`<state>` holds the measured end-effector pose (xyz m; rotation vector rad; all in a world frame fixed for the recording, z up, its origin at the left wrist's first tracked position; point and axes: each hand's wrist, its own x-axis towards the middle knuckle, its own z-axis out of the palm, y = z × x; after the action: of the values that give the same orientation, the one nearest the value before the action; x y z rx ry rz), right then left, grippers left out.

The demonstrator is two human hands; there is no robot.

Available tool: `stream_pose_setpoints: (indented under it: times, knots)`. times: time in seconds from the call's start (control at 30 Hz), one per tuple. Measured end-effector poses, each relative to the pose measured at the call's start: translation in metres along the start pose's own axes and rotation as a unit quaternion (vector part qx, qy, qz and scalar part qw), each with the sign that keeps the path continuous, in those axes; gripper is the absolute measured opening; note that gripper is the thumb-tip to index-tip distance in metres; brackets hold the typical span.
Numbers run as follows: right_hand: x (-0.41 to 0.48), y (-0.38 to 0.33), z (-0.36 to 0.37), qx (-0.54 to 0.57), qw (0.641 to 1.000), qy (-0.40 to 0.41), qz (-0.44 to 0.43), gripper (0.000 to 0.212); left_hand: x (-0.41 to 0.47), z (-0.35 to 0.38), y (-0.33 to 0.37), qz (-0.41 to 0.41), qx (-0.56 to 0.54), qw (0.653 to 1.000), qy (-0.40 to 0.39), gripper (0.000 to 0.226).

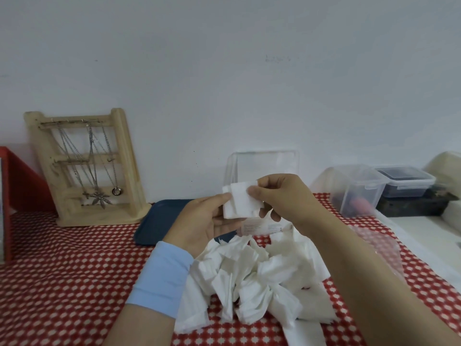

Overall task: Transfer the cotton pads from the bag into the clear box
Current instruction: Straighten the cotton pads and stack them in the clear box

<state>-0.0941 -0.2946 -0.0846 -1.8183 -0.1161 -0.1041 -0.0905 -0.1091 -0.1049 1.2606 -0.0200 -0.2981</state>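
Both hands hold a small stack of white square cotton pads (240, 202) above the table. My left hand (204, 221) supports the stack from below and the left, thumb on its edge. My right hand (282, 198) pinches the stack's right side from above. Right behind the hands stands the clear box (264, 163), its lid up against the wall; its lower part is hidden by my hands. A loose heap of cotton pads (252, 278) lies on the red patterned cloth below my hands. The empty clear plastic bag (381, 248) lies to the right of the heap.
A dark blue tray (159, 221) lies left of the box. A wooden jewellery stand (87, 168) with necklaces leans at the back left, beside a red shelf (17, 186). Clear lidded containers (359, 191) and a dark box (411, 206) sit at the back right.
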Motion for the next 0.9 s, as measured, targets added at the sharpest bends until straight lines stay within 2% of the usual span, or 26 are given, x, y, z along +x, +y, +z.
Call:
stream_pose_setpoints:
  times: [0.17, 0.27, 0.47, 0.57, 0.67, 0.8, 0.87, 0.9]
  knots:
    - [0.000, -0.003, 0.004, 0.017, 0.999, 0.028, -0.013, 0.018, 0.001, 0.000, -0.001, 0.006, -0.009, 1.000, 0.020, 0.025]
    - [-0.001, -0.006, 0.006, 0.038, 0.999, 0.010, -0.017, 0.019, 0.001, 0.000, -0.001, 0.008, -0.007, 1.000, 0.017, 0.025]
    - [0.000, 0.000, 0.012, -0.019, 0.999, 0.039, -0.015, 0.012, -0.002, 0.002, 0.001, -0.002, -0.012, 1.000, -0.020, 0.027]
    - [0.002, 0.001, 0.013, -0.038, 0.997, 0.063, -0.010, 0.007, -0.002, 0.002, 0.003, -0.008, -0.007, 0.999, -0.036, 0.037]
    - [0.003, 0.002, 0.013, -0.024, 0.998, 0.046, 0.022, 0.029, -0.005, 0.003, 0.007, -0.008, 0.012, 0.998, -0.053, 0.045]
    - [0.002, 0.003, 0.013, 0.022, 0.999, -0.009, 0.038, 0.035, -0.008, -0.002, 0.009, 0.021, 0.103, 0.993, -0.046, 0.027]
    - [0.003, 0.005, 0.015, -0.014, 1.000, -0.006, 0.016, 0.031, -0.005, -0.009, 0.009, 0.027, 0.117, 0.993, -0.008, 0.021]
    - [0.002, 0.006, 0.015, -0.066, 0.998, 0.000, -0.012, 0.027, -0.004, -0.013, 0.010, 0.029, 0.115, 0.993, 0.016, 0.019]
